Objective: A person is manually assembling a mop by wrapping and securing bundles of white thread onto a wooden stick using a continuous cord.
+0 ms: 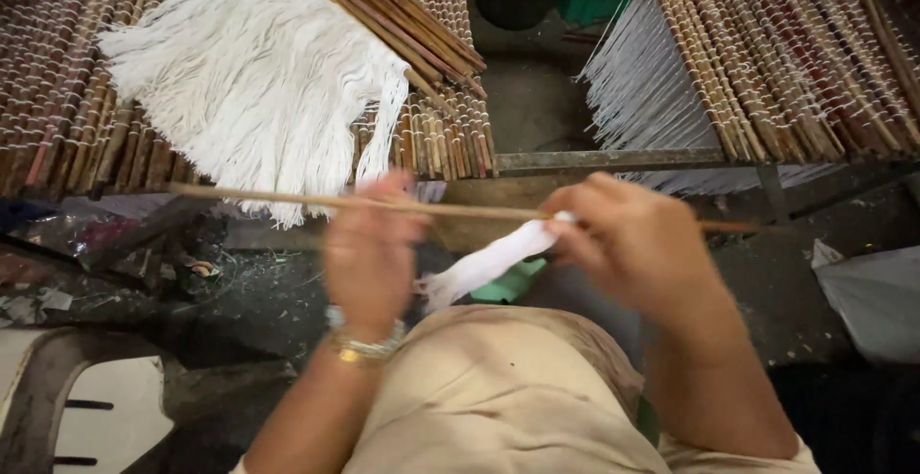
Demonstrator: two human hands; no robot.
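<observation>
**2 hands, 1 thin stick, a tuft of white string**

The thin stick lies level across the view from 9 o'clock to 3 o'clock, held above the lap so both hands can reach it at once. The left hand is raised against the stick near its middle, fingers up and blurred — whether they close round the stick cannot be told. The right hand, toward 3 o'clock, is curled with its fingertips pressed together, pinching the top of a white string bundle right at the stick; the bundle trails down toward 7 o'clock, its frayed end hanging free between the 2 wrists.

At 11 o'clock a large heap of white strings rests on a rack of bamboo sticks, near the left hand — probably as stock. At 1 o'clock a second rack carries sticks with white strings hanging in a tidy curtain.
</observation>
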